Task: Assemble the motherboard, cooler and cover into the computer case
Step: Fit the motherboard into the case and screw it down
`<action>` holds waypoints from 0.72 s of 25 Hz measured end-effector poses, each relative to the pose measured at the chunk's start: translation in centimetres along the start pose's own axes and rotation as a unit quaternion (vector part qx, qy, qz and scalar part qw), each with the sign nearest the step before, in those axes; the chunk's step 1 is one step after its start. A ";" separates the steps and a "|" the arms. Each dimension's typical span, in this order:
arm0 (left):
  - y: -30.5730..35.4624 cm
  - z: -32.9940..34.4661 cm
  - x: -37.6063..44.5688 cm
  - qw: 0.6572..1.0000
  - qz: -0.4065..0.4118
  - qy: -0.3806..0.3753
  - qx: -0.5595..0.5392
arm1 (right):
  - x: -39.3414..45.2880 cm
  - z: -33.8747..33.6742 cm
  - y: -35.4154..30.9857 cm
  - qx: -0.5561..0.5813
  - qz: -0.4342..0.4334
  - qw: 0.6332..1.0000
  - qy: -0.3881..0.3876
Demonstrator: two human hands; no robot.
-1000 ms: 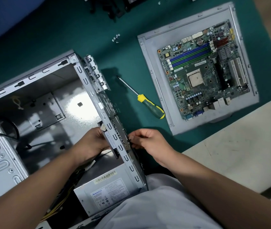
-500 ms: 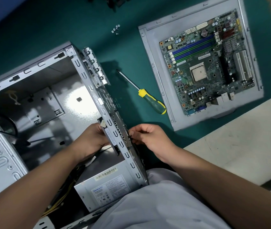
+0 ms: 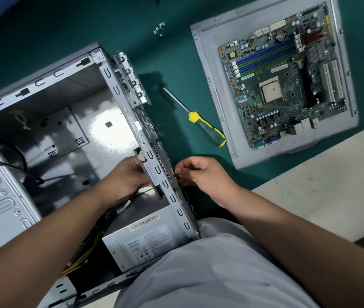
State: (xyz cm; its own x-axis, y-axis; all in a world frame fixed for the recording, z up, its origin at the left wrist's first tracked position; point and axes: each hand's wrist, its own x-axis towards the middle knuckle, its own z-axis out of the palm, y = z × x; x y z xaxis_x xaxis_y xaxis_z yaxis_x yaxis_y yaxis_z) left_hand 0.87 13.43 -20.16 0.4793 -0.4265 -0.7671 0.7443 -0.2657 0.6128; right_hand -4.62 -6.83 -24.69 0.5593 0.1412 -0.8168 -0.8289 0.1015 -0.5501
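Note:
The open grey computer case [image 3: 43,81] lies on its side at the left. Inside it, my left hand [image 3: 125,176] holds a black part with a barcode label [image 3: 152,175] against the case's rear wall [image 3: 154,138]. Just outside that wall, my right hand [image 3: 201,176] pinches a small black fastener [image 3: 177,174] at the perforated panel. The green motherboard [image 3: 283,81] lies on the grey cover panel [image 3: 207,70] at the upper right, away from both hands. No cooler is in sight.
A yellow-and-green screwdriver [image 3: 205,127] lies on the green mat between case and cover. Several loose screws [image 3: 159,28] sit at the top. The power supply [image 3: 145,238] fills the case's near corner, with yellow cables beside it. The drive cage [image 3: 1,196] stands at the left.
Both hands stay at the same spot on the rear wall. Only the view has drifted a little, so everything sits slightly higher in frame.

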 end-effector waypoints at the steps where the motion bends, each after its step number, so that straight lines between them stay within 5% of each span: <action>1: 0.0 0.0 0.0 1.000 0.000 0.002 0.000 | 0.0 0.0 -0.1 -0.001 -0.001 1.000 0.000; 18: -1.0 0.1 0.6 0.998 -0.017 0.005 -0.055 | 0.0 -0.1 -0.9 -0.027 -0.004 1.000 -0.008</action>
State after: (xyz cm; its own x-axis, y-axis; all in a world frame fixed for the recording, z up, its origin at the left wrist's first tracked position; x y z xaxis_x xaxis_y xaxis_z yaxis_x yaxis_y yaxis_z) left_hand 0.40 13.40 -21.17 0.4570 -0.4099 -0.7894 0.8066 -0.1831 0.5621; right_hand -3.89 -7.00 -24.16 0.5649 0.1555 -0.8104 -0.8238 0.0489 -0.5648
